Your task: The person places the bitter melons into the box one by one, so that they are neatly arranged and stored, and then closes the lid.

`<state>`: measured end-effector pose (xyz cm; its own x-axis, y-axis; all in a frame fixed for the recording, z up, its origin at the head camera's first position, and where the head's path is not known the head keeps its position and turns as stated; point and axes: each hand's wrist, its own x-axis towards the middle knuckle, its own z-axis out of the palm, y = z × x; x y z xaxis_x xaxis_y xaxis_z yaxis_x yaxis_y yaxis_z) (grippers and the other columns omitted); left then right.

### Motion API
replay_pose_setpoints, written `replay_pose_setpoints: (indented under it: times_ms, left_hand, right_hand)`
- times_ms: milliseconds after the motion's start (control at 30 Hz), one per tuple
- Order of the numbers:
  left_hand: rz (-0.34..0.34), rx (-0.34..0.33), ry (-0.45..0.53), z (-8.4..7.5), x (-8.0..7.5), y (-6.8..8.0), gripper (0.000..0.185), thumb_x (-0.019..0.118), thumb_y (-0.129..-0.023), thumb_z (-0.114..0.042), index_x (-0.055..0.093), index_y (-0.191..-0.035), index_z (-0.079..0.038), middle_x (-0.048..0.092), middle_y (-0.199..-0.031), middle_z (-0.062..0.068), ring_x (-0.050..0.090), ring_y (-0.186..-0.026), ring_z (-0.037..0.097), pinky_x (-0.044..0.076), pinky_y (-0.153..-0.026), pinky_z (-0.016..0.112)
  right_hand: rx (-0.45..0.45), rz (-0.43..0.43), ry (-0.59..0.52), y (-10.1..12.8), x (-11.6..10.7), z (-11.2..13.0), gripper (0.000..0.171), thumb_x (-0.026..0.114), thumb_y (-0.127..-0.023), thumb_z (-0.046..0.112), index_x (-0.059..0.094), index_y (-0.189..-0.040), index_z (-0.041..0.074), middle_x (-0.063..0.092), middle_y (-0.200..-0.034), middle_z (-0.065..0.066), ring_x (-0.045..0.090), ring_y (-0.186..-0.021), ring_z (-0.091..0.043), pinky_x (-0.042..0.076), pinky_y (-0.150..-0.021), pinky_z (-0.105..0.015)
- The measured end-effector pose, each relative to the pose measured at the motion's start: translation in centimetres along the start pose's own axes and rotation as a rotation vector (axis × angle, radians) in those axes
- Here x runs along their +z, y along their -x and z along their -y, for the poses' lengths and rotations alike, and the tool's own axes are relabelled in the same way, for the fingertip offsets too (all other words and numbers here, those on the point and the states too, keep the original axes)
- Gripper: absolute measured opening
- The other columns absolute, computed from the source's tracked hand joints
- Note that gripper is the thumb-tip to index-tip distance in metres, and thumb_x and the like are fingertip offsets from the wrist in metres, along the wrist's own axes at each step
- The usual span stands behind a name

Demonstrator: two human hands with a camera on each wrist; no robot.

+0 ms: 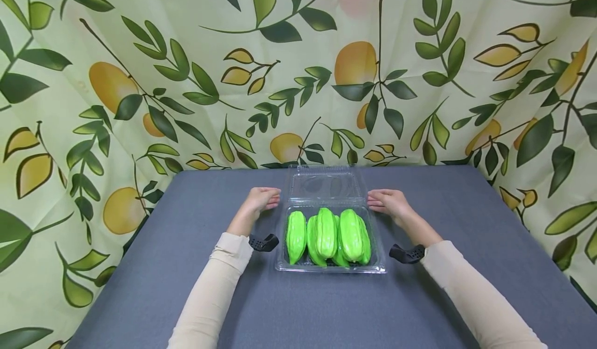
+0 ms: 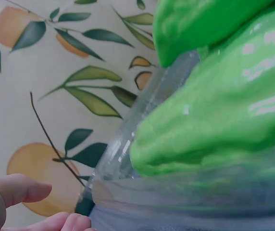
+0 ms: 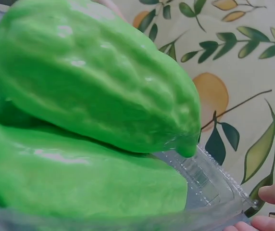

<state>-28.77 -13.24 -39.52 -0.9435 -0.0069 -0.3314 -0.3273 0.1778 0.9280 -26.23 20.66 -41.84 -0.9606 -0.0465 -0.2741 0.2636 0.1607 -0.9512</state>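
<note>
Your left hand (image 1: 262,200) rests on the counter (image 1: 186,287) just beside the left back corner of the clear plastic box (image 1: 379,266). Its fingers are loosely bent toward the hinge line and they hold nothing, so this grip is open. In the left wrist view you see your thumb and fingertips (image 2: 17,190) just beside the corner of the box (image 2: 113,163); I cannot tell if they really touch the plastic.

Your right hand (image 1: 389,202) lies on the other side in the same way, near the right back corner of the box. Its fingers point inward and are relaxed, and this grip is open too. In the right wrist view two fingertips (image 3: 274,192) are close to the ribbed edge of the box (image 3: 209,183).

The box stands in the middle of the grey counter, between your two hands. Its lid (image 1: 326,183) is folded open and lies flat behind the tray, toward the cloth. In the tray lie several bright green gourds (image 1: 326,232) side by side, with ridges along their length; the ends point to you and away from you. Some of them lean on the others.

Behind the counter and at both sides hangs a cloth with leaves and yellow fruits (image 1: 354,61).
</note>
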Motion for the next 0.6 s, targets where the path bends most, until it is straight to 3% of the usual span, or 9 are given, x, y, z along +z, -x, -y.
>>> replay_pose_setpoints:
  times_ms: [67,167,267,333,400,467,500,567,600]
  left_hand:
    - [-0.001,-0.026,0.006,0.0,0.1,-0.3,0.038,0.057,-0.094,-0.009,0.056,-0.126,0.010,0.063,-0.125,0.026,0.064,-0.080,0.009,0.058,-0.089,0.026]
    - [0.005,-0.035,0.013,0.4,0.3,-1.4,0.035,0.059,-0.093,-0.008,0.058,-0.123,0.010,0.067,-0.117,0.023,0.064,-0.079,0.010,0.059,-0.089,0.028]
    - [0.059,-0.010,0.046,2.5,0.1,-4.9,0.034,0.067,-0.089,-0.011,0.062,-0.116,0.009,0.070,-0.107,0.020,0.068,-0.080,0.015,0.060,-0.084,0.029]
    - [0.076,-0.011,0.052,4.0,0.1,-7.7,0.034,0.067,-0.089,-0.012,0.063,-0.117,0.007,0.071,-0.108,0.019,0.070,-0.087,0.019,0.060,-0.087,0.031]
    - [0.099,0.012,0.068,6.1,0.0,-11.1,0.029,0.069,-0.087,-0.010,0.065,-0.111,0.006,0.073,-0.101,0.017,0.072,-0.085,0.021,0.061,-0.080,0.031]
    - [0.082,0.000,0.055,6.5,0.2,-11.9,0.027,0.067,-0.087,-0.006,0.065,-0.112,0.004,0.073,-0.100,0.016,0.072,-0.085,0.022,0.061,-0.080,0.031]
    - [0.093,0.026,0.066,6.7,0.1,-12.2,0.024,0.069,-0.085,-0.004,0.067,-0.107,0.003,0.074,-0.094,0.015,0.072,-0.081,0.021,0.062,-0.075,0.029]
    - [0.067,0.019,0.049,5.3,0.5,-10.1,0.024,0.069,-0.083,-0.001,0.067,-0.106,0.004,0.073,-0.093,0.016,0.071,-0.078,0.021,0.062,-0.074,0.029]
    - [0.048,0.008,0.037,4.2,0.8,-8.2,0.026,0.067,-0.083,0.001,0.066,-0.109,0.005,0.072,-0.090,0.014,0.070,-0.075,0.019,0.061,-0.073,0.027]
  right_hand:
    - [0.020,-0.004,-0.034,-0.3,0.1,0.0,0.054,0.049,-0.100,0.018,0.035,-0.141,-0.015,0.054,-0.135,-0.029,0.064,-0.082,0.003,0.057,-0.088,-0.021]
    - [0.036,-0.011,-0.097,-0.6,0.2,0.1,0.054,0.050,-0.099,0.016,0.034,-0.141,-0.015,0.067,-0.114,-0.017,0.065,-0.079,0.002,0.058,-0.085,-0.020]
    - [0.042,-0.009,-0.140,-0.8,0.3,0.2,0.054,0.051,-0.099,0.014,0.034,-0.141,-0.016,0.068,-0.091,0.000,0.066,-0.076,0.002,0.059,-0.081,-0.018]
    - [0.037,-0.005,-0.156,-0.9,0.4,0.2,0.054,0.051,-0.098,0.012,0.034,-0.140,-0.017,0.066,-0.083,0.006,0.066,-0.075,0.001,0.059,-0.078,-0.017]
    - [0.029,0.000,-0.158,-1.0,0.6,0.2,0.053,0.051,-0.098,0.010,0.034,-0.140,-0.018,0.065,-0.080,0.008,0.065,-0.074,0.001,0.059,-0.076,-0.016]
    - [0.023,-0.001,-0.154,-1.0,0.8,0.2,0.053,0.051,-0.097,0.009,0.034,-0.140,-0.018,0.065,-0.078,0.009,0.065,-0.073,0.002,0.058,-0.073,-0.015]
    - [0.023,-0.005,-0.151,-1.1,0.8,0.2,0.052,0.051,-0.097,0.008,0.034,-0.139,-0.018,0.065,-0.078,0.009,0.065,-0.072,0.002,0.058,-0.072,-0.014]
    - [0.027,-0.012,-0.138,-1.0,0.9,0.3,0.052,0.051,-0.097,0.008,0.034,-0.140,-0.017,0.064,-0.078,0.010,0.064,-0.071,0.002,0.058,-0.071,-0.014]
    - [0.031,-0.016,-0.134,-1.0,1.0,0.3,0.052,0.051,-0.097,0.008,0.035,-0.140,-0.017,0.064,-0.077,0.010,0.064,-0.071,0.002,0.058,-0.071,-0.013]
